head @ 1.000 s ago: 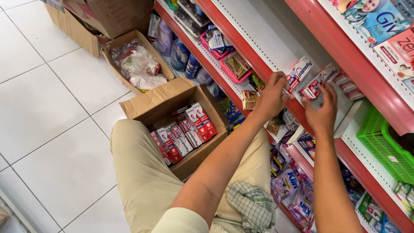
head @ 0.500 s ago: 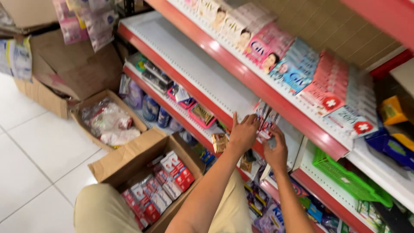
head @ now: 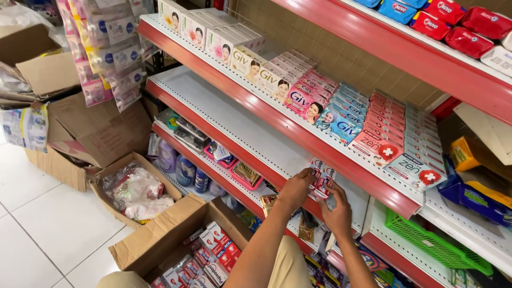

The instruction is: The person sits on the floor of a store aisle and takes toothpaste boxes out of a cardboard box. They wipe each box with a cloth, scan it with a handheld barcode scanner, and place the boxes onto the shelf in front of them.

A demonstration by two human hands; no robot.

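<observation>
Both of my hands are raised to a white shelf with a red front edge point(head: 250, 160). My left hand point(head: 295, 188) and my right hand point(head: 337, 215) together grip a few small red and white boxes point(head: 322, 178) standing on that shelf, under the shelf above. An open cardboard box point(head: 160, 240) full of the same kind of red and white boxes point(head: 213, 250) sits on the floor by my knee.
The shelf above carries rows of soap boxes point(head: 298, 90) in white, pink, blue and red. A green basket point(head: 432, 242) sits to the right. A second carton with plastic-wrapped goods point(head: 136, 189) and more cartons point(head: 80, 133) stand on the white tiled floor.
The view has swung upward and left, showing more of the upper shelves. My hands stay together on the small boxes at the shelf.
</observation>
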